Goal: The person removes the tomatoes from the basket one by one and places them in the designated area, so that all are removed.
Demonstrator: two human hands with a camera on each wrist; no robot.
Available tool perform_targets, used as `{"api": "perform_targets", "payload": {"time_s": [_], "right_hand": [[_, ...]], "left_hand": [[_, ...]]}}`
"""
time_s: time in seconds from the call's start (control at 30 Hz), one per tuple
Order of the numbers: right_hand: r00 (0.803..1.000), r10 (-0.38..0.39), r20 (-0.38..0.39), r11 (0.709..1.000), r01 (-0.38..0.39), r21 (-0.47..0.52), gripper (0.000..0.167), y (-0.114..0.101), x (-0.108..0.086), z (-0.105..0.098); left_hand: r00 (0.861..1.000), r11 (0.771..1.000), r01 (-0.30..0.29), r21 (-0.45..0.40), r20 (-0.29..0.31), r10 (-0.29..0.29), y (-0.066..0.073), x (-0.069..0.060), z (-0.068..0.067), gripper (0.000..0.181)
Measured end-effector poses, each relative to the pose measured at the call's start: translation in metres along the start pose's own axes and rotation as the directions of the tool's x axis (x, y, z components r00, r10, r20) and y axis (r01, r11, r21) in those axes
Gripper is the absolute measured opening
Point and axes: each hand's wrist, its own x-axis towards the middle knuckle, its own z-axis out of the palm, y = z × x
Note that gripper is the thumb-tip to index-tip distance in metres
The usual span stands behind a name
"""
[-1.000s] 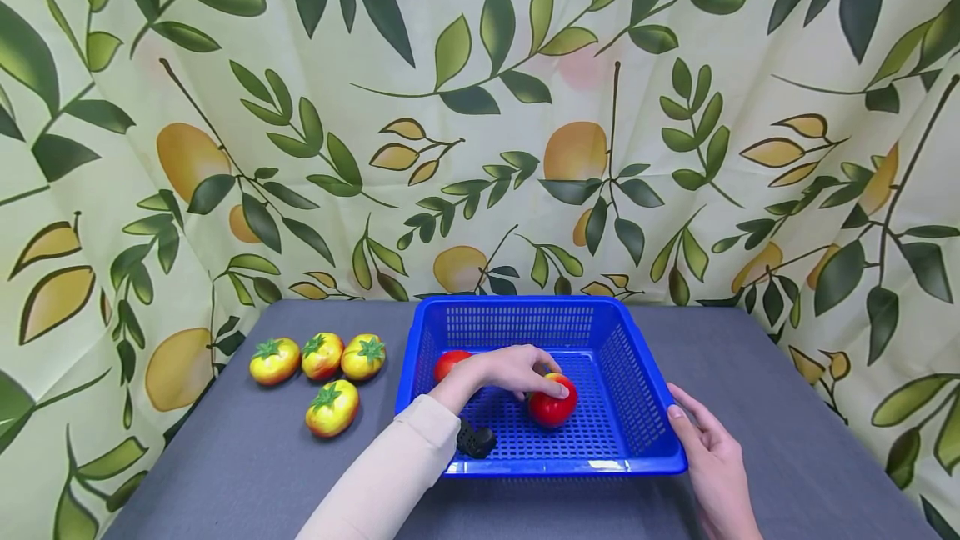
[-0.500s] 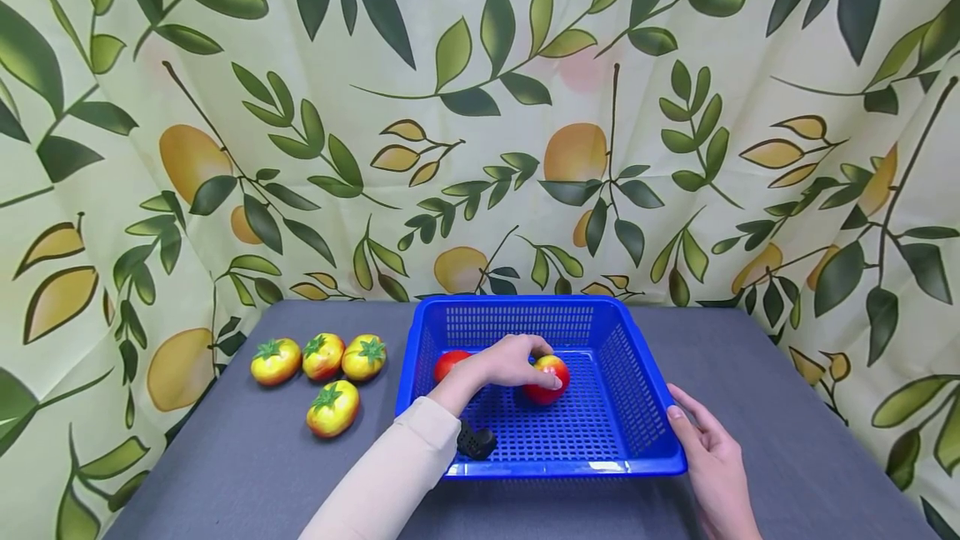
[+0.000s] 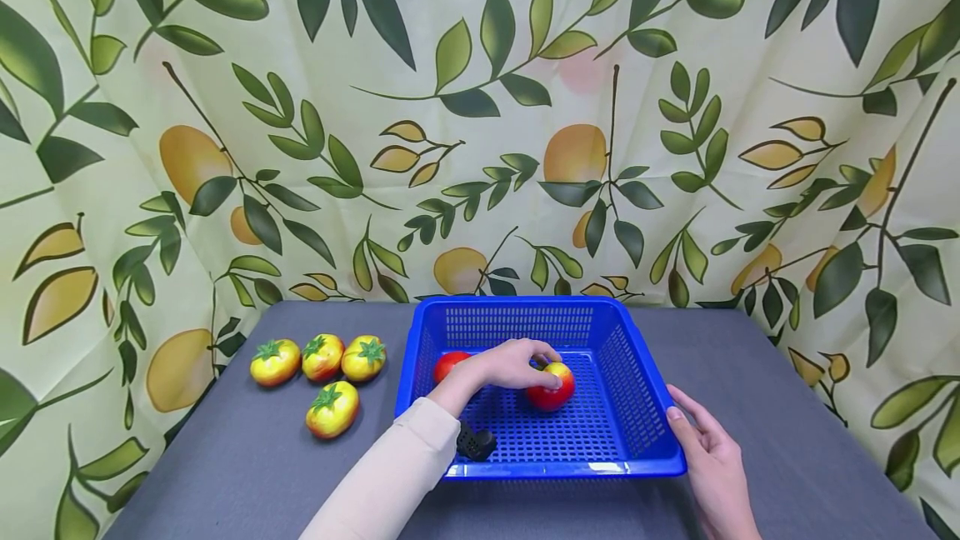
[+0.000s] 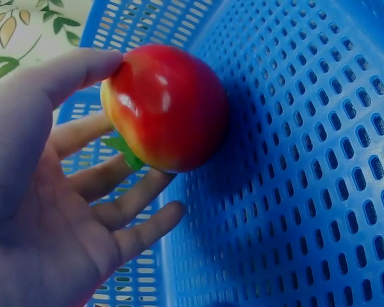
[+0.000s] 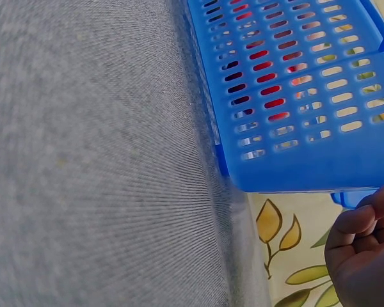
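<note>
In the head view, my left hand (image 3: 517, 363) reaches into the blue plastic basket (image 3: 570, 468) and holds a red and yellow tomato (image 3: 550, 390) close above its floor. Seen from the left wrist, the thumb presses one side of the tomato (image 4: 169, 109), the fingers lie behind it, and its green leafy top faces the palm. Whether the tomato touches the basket floor I cannot tell. A second red tomato (image 3: 450, 362), partly hidden by the left forearm, lies in the basket's left side. My right hand (image 3: 712, 452) grips the basket's rim at the near right corner.
Several yellow-red tomatoes (image 3: 332, 409) with green tops lie on the grey tabletop (image 3: 247, 457) left of the basket. Black wrist gear (image 3: 476, 443) shows under the left wrist. A leaf-patterned cloth (image 3: 480, 140) hangs behind the table.
My left hand first shifted the tomato away and a little left, then slightly back to the right and nearer. The right hand and basket have stayed in place.
</note>
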Motion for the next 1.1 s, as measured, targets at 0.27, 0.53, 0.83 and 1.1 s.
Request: {"api": "perform_targets", "payload": {"time_s": [0.27,0.53,0.83,1.1], "right_hand": [[1.0,-0.008,0.011,1.0,0.008,0.025,0.063,0.001,0.0002,-0.0007],[1.0,-0.009,0.013,0.999,0.008,0.033,0.063,0.0012,-0.0002,-0.0009],[1.0,0.002,0.011,1.0,-0.002,0.03,0.063,0.0004,-0.0002,-0.0004],[1.0,-0.016,0.027,0.998,0.014,0.059,0.06,0.002,0.0003,-0.0021]], "left_hand": [[0.993,0.998,-0.026,-0.053,0.111,0.032,0.0009,-0.0019,-0.0002,0.04],[0.987,0.998,-0.027,-0.052,0.155,0.035,0.0012,-0.0037,0.0001,0.05],[0.977,0.998,-0.024,-0.051,0.212,0.035,0.0004,-0.0044,0.0004,0.055],[0.975,0.998,-0.011,-0.065,0.22,0.025,0.0009,-0.0045,0.0009,0.055]]}}
